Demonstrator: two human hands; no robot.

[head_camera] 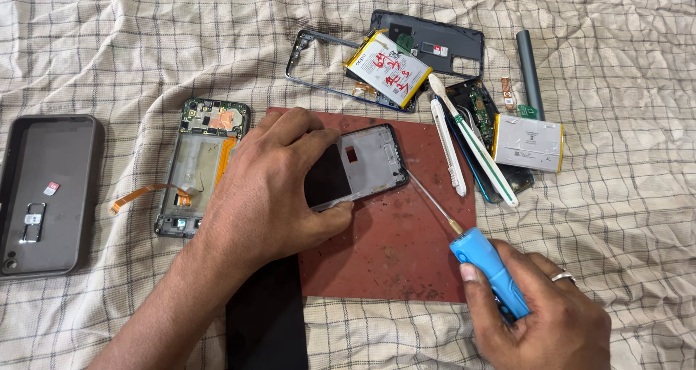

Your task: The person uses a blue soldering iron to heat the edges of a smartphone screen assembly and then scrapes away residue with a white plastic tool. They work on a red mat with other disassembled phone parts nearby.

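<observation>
My left hand (pixel 264 189) presses down on an opened phone frame (pixel 370 160) that lies on a red-brown work mat (pixel 406 247), its thumb along the frame's lower edge. My right hand (pixel 540 316) grips a screwdriver with a blue handle (pixel 489 268). Its thin metal shaft (pixel 431 200) points up-left, and the tip touches the right edge of the phone frame.
A checked cloth covers the surface. Left of the mat lie a stripped phone chassis (pixel 196 167) with an orange flex cable and a dark grey phone case (pixel 43 192). At the back right are a back cover (pixel 435 40), two batteries (pixel 388 69) (pixel 529 143), a white tool (pixel 471 142) and a grey cylinder (pixel 529 62).
</observation>
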